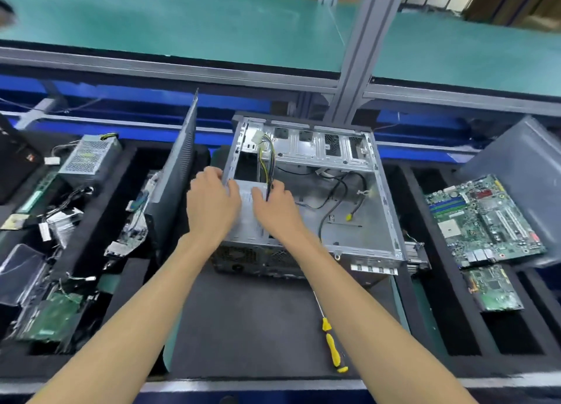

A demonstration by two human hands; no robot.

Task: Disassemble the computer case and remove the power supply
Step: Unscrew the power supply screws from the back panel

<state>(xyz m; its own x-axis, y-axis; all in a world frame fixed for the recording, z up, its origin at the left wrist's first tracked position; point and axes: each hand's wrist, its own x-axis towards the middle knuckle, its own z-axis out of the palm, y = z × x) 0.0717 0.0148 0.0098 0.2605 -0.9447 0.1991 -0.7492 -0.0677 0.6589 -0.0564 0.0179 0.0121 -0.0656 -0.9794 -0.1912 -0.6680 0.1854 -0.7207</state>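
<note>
1. The open computer case point(343, 203) is laid on its side on the dark mat point(258, 327), just past the centre of the view toward 12 o'clock.
2. The power supply point(247, 218) is seated in the case's near left corner, at about 10 o'clock from the case's middle.
3. The left hand point(211, 203) is curled over the case's left wall, the thumb pressed on the power supply's top.
4. The right hand point(273, 206) is rested on the power supply, its fingers closed around the yellow-and-black cable bundle point(268, 160).
5. A yellow-handled screwdriver point(332, 340) is laid on the mat at 5 o'clock from the case.
6. A motherboard point(482, 218) is seen at 3 o'clock, and a second power supply point(89, 157) at 10 o'clock.
</note>
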